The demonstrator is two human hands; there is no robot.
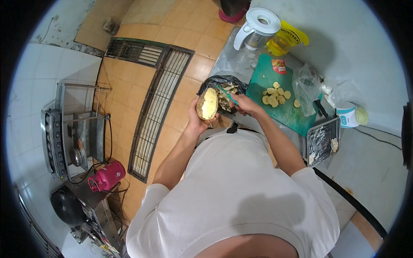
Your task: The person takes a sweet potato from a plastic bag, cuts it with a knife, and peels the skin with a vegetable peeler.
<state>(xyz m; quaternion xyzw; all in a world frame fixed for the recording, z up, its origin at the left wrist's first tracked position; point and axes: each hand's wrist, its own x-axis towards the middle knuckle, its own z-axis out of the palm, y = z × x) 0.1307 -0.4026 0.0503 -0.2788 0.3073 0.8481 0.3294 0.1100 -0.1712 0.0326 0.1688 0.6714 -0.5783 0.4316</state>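
Note:
My left hand (196, 118) is wrapped round a large potato (209, 104), pale and peeled on its right side with brown skin on its left. Just right of it, my right hand (246, 104) grips a green peeler (226, 93), whose head is near the potato's upper right. Beneath the peeler, a black plastic bag (242, 85) holds peelings (225, 102). On a green cutting board (297, 118) to the right lie several round potato slices (272, 100) and a small red packet (278, 66).
A white-lidded jug (261, 21) and yellow oil pouch (285, 39) stand behind the board. Right of it are a clear bag (306, 86), a dark-handled knife (321, 108), a metal tray (323, 142) and a white tub (346, 115). A pink gas cylinder (109, 175) stands at left.

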